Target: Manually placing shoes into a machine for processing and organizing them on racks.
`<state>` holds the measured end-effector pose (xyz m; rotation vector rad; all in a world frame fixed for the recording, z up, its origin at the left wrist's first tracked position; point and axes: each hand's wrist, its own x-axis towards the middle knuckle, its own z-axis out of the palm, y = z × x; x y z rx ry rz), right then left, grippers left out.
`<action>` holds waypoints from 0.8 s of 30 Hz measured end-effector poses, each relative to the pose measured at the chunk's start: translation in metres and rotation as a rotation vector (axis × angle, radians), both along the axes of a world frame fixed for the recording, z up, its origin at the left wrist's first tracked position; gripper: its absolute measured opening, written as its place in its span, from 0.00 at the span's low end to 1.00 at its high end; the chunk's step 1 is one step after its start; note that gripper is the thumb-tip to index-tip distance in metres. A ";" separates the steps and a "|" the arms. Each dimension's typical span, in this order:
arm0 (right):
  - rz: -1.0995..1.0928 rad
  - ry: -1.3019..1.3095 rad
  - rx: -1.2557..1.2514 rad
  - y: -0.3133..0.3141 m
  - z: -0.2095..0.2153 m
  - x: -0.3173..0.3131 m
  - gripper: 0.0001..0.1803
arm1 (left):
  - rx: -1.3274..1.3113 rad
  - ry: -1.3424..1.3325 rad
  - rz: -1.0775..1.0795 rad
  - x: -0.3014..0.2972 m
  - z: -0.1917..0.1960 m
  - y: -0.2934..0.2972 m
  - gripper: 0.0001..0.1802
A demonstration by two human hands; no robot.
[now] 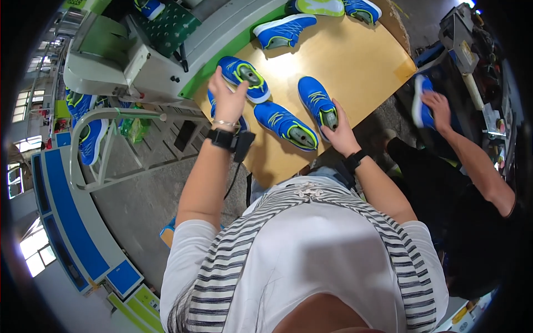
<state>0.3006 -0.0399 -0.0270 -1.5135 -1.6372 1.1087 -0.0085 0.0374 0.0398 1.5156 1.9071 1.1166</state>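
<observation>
My left hand (229, 102) grips a blue sneaker (230, 67) with yellow-green trim, thumb by its collar and fingers along its side. My right hand (343, 136) holds a second blue sneaker (312, 93) by the heel, its toe pointing away from me. Both shoes have a grey-green last inside. Between my hands another blue sneaker (277, 119) lies on the tan tabletop (333, 53). One more blue shoe (211, 105) is mostly hidden behind my left hand.
Toward the table's far edge sit a blue sneaker (286, 29) and further shoes. A pale machine (139, 72) borders the table on the left, beside a metal rack (119, 116) with more shoes. At right, a co-worker's hand (438, 111) holds a blue shoe (421, 102).
</observation>
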 end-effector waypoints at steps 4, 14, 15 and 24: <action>-0.034 0.012 0.011 -0.002 -0.003 -0.004 0.44 | 0.081 0.081 0.043 -0.029 0.009 -0.038 0.31; -0.093 0.048 -0.013 -0.003 0.001 0.002 0.41 | 0.159 0.170 -0.106 0.027 0.010 -0.033 0.30; -0.106 0.099 -0.093 -0.002 0.007 0.006 0.41 | 0.154 0.165 -0.128 0.037 0.010 -0.024 0.30; -0.623 0.083 -0.110 0.015 0.001 0.060 0.43 | 0.067 0.259 -0.180 0.092 -0.025 0.084 0.45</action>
